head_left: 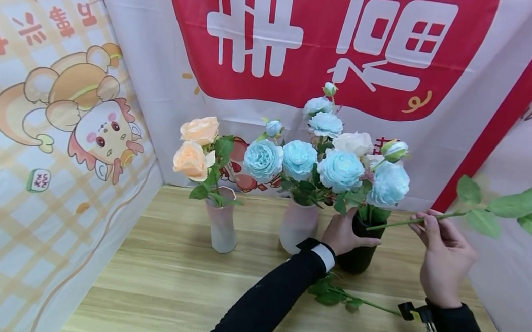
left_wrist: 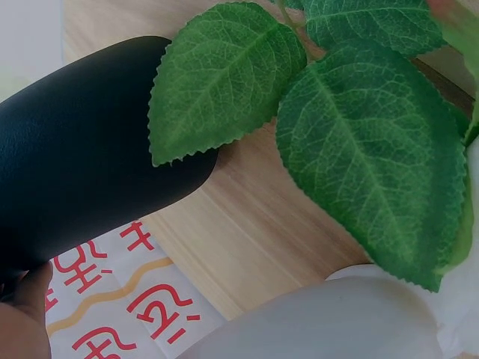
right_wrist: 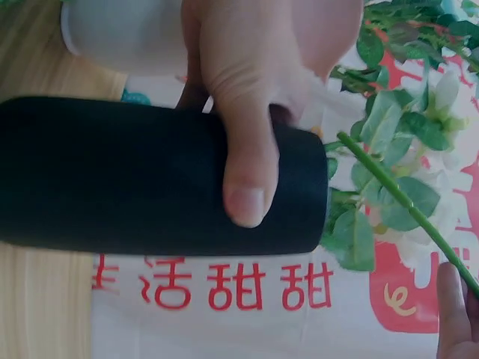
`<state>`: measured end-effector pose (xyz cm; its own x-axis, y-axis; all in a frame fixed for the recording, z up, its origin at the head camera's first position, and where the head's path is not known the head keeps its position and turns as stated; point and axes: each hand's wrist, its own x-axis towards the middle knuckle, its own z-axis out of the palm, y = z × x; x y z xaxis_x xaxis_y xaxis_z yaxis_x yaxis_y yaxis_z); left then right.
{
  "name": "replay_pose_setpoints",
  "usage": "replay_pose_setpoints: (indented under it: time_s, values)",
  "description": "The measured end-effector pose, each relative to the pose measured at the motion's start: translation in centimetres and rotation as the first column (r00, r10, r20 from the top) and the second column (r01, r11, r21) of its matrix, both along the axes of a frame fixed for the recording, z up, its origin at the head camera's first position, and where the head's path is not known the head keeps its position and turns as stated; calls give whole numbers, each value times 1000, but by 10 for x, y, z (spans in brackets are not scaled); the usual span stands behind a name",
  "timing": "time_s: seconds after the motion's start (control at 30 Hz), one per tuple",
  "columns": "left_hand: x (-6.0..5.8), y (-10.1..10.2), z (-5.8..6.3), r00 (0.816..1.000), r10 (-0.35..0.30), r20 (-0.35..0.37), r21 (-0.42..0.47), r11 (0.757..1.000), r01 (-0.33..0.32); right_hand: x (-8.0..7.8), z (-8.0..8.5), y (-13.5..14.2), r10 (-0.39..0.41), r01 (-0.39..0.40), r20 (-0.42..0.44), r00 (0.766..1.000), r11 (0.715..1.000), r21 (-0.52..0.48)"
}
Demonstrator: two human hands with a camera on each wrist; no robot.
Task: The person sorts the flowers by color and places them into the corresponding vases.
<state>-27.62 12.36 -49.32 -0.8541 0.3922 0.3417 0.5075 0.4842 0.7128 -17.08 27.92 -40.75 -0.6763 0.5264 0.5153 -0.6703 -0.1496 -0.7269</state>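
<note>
My left hand (head_left: 340,235) grips a black vase (head_left: 358,260) near its rim, the thumb lying across the front. White and light blue artificial flowers (head_left: 388,183) stand in that vase. My right hand (head_left: 446,261) pinches a green leafy flower stem (head_left: 443,216) between thumb and fingers. Its bare lower end is at the vase mouth, and its leaves stretch off to the right; its bloom is out of view. In the right wrist view the stem's cut end (right_wrist: 346,139) shows just beyond the rim, outside the vase. The left wrist view shows the dark vase (left_wrist: 82,142) beside big serrated leaves (left_wrist: 367,157).
Left of the black vase stands a pink-and-white vase (head_left: 295,228) with blue flowers (head_left: 299,159). Farther left, another pink-and-white vase (head_left: 222,227) holds peach roses (head_left: 192,159). A loose leafy stem (head_left: 354,297) lies on the wooden table (head_left: 157,291) in front. Printed cloth (head_left: 134,5) hangs behind.
</note>
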Motion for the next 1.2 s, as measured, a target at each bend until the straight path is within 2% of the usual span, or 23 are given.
replay_pose_setpoints:
  time_s: [0.17,0.3,0.43,0.5,0.6,0.67,0.8,0.83,0.87,0.93,1.03,1.1,1.2]
  values:
    - [-1,2,-3,1000,-26,1,27,999,26,-9,-3,-1,-55,56,-39,998,998,21]
    - [-2,5,-7,999,-31,-11,33,999,31,-15,-9,-3,-35,30,30,999,990,139]
    - [-3,5,-7,999,-19,-28,28,999,19,-22,-16,-5,-4,-14,61,998,959,284]
    - [-3,5,-7,999,-13,-31,23,1000,14,-24,-17,-6,-27,-1,71,997,932,362]
    - [-3,5,-6,1000,-9,-28,12,1000,9,-28,-19,-6,-105,34,116,988,868,496]
    - [-3,4,-5,1000,-7,-19,4,1000,7,-30,-19,-6,-177,48,160,971,800,598]
    - [-2,3,-3,1000,-4,13,-6,1000,4,-30,-20,-6,-281,22,220,934,660,751]
    - [-2,2,-2,1000,-1,24,-9,1000,2,-29,-20,-6,-302,12,232,925,633,774]
    - [-1,2,-1,999,1,33,-14,1000,0,-28,-20,-6,-317,4,247,916,621,784]
    - [0,1,0,999,5,48,-24,1000,-3,-25,-21,-7,-340,-2,278,898,631,776]
    - [0,0,0,998,1,57,-21,1000,0,-21,-26,-7,-356,21,305,884,680,732]
    - [0,0,-1,998,-2,61,-17,1000,3,-18,-31,-7,-369,61,290,883,702,710]
    - [0,0,-1,997,-11,73,-9,1000,11,-11,-39,-7,-375,101,250,892,707,700]
